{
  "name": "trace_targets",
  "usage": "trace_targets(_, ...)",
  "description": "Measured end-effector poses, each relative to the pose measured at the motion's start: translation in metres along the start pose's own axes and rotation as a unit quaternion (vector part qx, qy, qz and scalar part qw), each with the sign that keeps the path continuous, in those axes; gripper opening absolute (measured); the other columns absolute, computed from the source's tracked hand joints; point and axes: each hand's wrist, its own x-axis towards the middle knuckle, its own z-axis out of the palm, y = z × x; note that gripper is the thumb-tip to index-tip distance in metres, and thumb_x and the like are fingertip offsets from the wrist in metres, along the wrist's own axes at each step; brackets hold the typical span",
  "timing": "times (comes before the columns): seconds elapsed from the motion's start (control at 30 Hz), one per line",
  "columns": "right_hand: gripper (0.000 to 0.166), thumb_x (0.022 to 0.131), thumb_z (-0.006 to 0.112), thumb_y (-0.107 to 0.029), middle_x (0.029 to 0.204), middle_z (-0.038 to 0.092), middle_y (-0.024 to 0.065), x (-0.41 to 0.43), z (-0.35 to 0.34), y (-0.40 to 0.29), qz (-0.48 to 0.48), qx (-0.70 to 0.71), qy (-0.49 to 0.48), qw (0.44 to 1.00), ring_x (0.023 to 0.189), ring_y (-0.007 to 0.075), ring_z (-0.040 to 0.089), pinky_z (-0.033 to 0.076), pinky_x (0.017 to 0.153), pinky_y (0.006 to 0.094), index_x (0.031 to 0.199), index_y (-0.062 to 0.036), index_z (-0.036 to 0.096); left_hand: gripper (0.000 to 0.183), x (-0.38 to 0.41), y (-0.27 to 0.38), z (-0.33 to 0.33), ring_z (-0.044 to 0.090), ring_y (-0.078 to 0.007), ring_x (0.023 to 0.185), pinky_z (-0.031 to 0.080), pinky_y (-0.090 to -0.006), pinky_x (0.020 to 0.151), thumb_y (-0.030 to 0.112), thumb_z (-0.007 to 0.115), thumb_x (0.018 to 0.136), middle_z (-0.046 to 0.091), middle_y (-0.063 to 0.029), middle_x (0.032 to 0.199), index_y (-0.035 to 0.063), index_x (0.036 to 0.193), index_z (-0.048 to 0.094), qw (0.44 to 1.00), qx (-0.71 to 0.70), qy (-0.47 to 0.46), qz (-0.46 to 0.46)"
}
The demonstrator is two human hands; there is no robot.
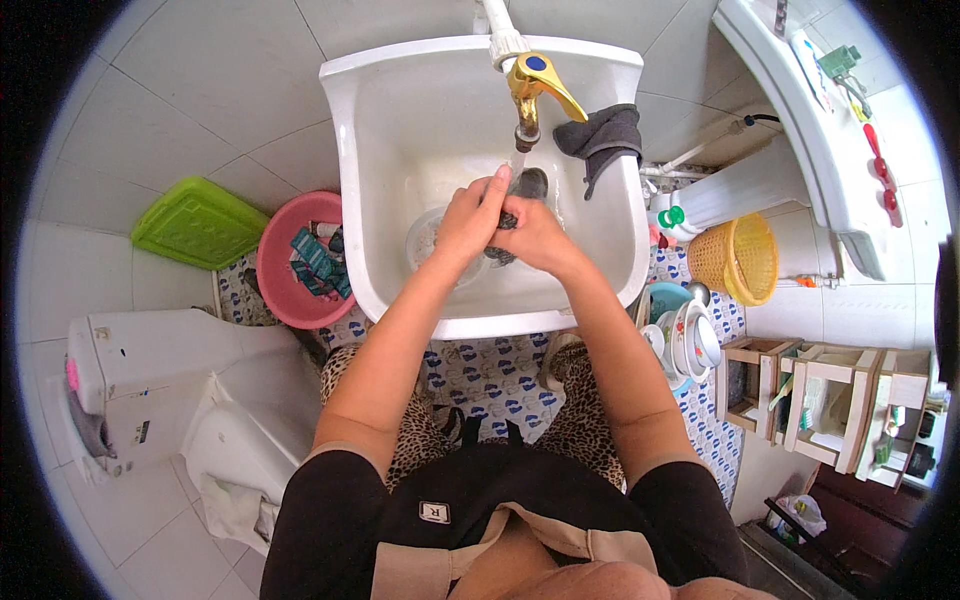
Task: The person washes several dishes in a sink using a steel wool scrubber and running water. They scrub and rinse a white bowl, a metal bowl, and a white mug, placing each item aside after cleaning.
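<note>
My left hand (474, 219) and my right hand (534, 234) meet over a white sink (390, 142), gripping a dark wet cloth item (501, 255) between them. Water runs from the gold-coloured faucet (528, 97) onto my fingers. Behind the hands, another dark item (534, 182) lies in the basin; what it is exactly, I cannot tell. A clear round bowl (421, 234) rests in the sink, partly hidden by my left hand. Dark grey fabric (611, 135) is draped over the sink's right rim.
Left of the sink are a pink basin (281, 300) with clothes and a green plastic lid (199, 225). On the right are a yellow basket (705, 259), stacked enamel bowls (679, 341), a wooden rack (825, 405) and a white washbasin (814, 150). A toilet (247, 420) stands at lower left.
</note>
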Motion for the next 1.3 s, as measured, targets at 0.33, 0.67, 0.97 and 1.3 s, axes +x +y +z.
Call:
trace_targets(0.33,0.032,0.084,0.065,-0.011,0.105,0.067,0.0059,-0.013,-0.051,0.008,0.051,0.326,-0.012,0.944,0.096,0.0123,0.062,0.046,0.088,0.0268,0.114,-0.0002,0.061,0.049,-0.011,0.006,-0.023,0.055,-0.0209,0.108,0.041,-0.0363,0.096,0.045,0.05,0.097,0.058,-0.0109,0.118,0.0039,0.123,0.057,0.97,-0.237,0.027,-0.051)
trace_targets(0.67,0.022,0.087,0.057,-0.01,0.1,0.066,0.0065,0.012,-0.06,0.044,0.03,0.527,0.033,0.849,0.091,0.0172,0.062,0.048,0.086,0.031,0.107,-0.0018,0.06,0.035,-0.007,0.01,-0.022,0.059,-0.0207,0.099,0.049,-0.037,0.09,0.031,0.052,0.099,0.059,-0.0102,0.111,0.0001,0.116,0.054,0.847,-0.505,-0.036,-0.161)
trace_targets(0.97,0.025,0.084,0.058,-0.023,0.079,0.07,0.0086,0.013,-0.07,0.079,0.137,0.085,0.078,0.984,0.072,0.0185,0.063,0.049,0.069,0.0316,0.086,0.0008,0.068,0.023,0.009,-0.002,-0.024,0.06,-0.0198,0.097,0.053,-0.0379,0.085,0.015,0.06,0.094,0.061,-0.0079,0.105,0.0004,0.112,0.056,0.795,-0.598,-0.021,-0.105)
trace_targets(1.3,0.028,0.09,0.06,-0.027,0.082,0.07,0.0037,-0.001,-0.068,0.035,0.072,0.085,0.209,0.972,0.078,0.0103,0.06,0.046,0.073,0.024,0.094,-0.0003,0.067,0.025,-0.012,0.017,-0.031,0.06,-0.015,0.09,0.05,-0.0317,0.083,0.025,0.058,0.096,0.063,-0.0029,0.098,0.0036,0.109,0.059,0.866,-0.494,-0.015,-0.078)
